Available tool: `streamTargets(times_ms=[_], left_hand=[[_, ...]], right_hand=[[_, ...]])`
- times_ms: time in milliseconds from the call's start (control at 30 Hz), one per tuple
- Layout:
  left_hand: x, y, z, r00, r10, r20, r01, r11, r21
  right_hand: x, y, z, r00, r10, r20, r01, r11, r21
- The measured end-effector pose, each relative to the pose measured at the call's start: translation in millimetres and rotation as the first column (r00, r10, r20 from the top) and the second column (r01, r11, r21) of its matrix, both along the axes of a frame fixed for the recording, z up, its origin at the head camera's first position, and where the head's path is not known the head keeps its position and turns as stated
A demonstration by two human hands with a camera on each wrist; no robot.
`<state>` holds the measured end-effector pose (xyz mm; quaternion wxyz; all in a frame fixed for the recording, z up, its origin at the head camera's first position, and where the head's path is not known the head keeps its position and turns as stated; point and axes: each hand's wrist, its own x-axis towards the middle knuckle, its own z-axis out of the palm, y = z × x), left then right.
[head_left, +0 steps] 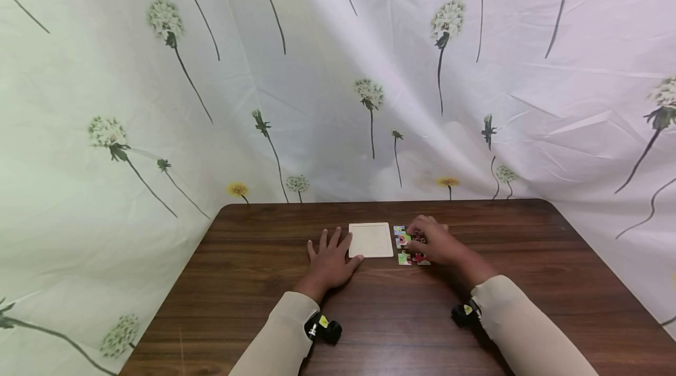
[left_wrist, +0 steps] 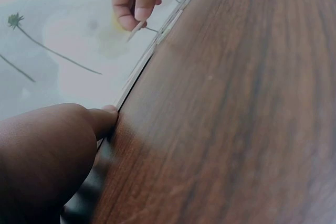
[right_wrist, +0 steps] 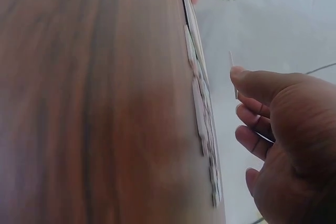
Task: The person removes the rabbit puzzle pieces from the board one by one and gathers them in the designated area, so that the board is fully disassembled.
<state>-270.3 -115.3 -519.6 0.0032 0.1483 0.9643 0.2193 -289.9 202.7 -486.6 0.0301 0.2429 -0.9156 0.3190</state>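
My left hand lies on the table with its fingers spread. Its thumb and fingertips touch the left edge of a square, pale puzzle tray, whose inside looks bare. To the right of the tray, colourful jigsaw pieces lie in small columns, partly hidden beneath my right hand. In the right wrist view, that hand pinches a thin puzzle piece between thumb and fingers, held above the table and seen edge-on. The left wrist view also catches this puzzle piece; its picture side cannot be made out.
A brown wood-grain table carries everything. Its far edge meets a white curtain printed with dandelions, which also runs along both sides. Small black wrist cameras sit at both cuffs.
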Motion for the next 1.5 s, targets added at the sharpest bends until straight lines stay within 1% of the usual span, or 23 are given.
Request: streamTargets(times_ms=[233,433,533,667,733,800,900,967,1033,1067,1300,1500], left_hand=[[-3.5,-0.9,-2.9,1.000,-0.001,-0.015,0.001,1.000,0.016],[-5.0,-1.4,-6.7,1.000,0.001,-0.017,-0.001,0.999,0.037],[-3.8,-1.1,-4.2,1.000,-0.001,0.002,0.001,0.999,0.037],[-0.2,0.0,3.3,1.000,-0.007,0.014,0.007,1.000,0.014],[0.5,0.6,3.1,1.000,-0.007,0.000,0.007,1.000,0.026],[1.8,0.9,4.8,1.000,-0.003,-0.001,0.003,1.000,0.017],[1.2,-0.8,2.0,1.000,0.003,-0.014,-0.002,1.000,0.030],[1.7,-2.5,4.1,1.000,0.010,0.002,-0.010,1.000,0.013],[0.9,-4.0,3.5,1.000,0.011,-0.003,-0.011,1.000,0.016],[1.7,-4.1,5.2,1.000,0.011,-0.001,-0.011,1.000,0.008],[2.6,-1.2,8.8,1.000,0.003,0.003,-0.003,1.000,-0.024],[4.6,0.4,9.9,1.000,0.002,0.010,-0.002,1.000,-0.024]], right_hand=[[3.4,19.3,-3.3,0.998,-0.061,-0.010,0.062,0.998,0.020],[7.8,35.9,-7.1,0.997,-0.067,-0.025,0.067,0.997,0.032],[10.8,43.7,-8.4,0.997,-0.076,-0.031,0.078,0.996,0.051],[15.2,53.2,-9.2,0.995,-0.092,-0.032,0.094,0.992,0.081],[17.4,57.0,-9.1,0.995,-0.094,-0.027,0.096,0.991,0.089],[19.9,60.4,-8.5,0.995,-0.092,-0.025,0.094,0.992,0.089],[23.2,63.9,-8.4,0.997,-0.073,-0.036,0.075,0.994,0.078],[24.6,65.2,-8.8,0.998,-0.055,-0.040,0.057,0.996,0.067],[25.5,66.3,-9.7,0.998,-0.042,-0.041,0.045,0.997,0.064],[25.9,67.1,-10.0,0.998,-0.037,-0.041,0.040,0.997,0.068],[30.2,72.8,-11.2,0.997,-0.072,-0.002,0.071,0.994,0.088],[34.0,76.1,-12.6,0.998,-0.058,0.007,0.057,0.995,0.086]])
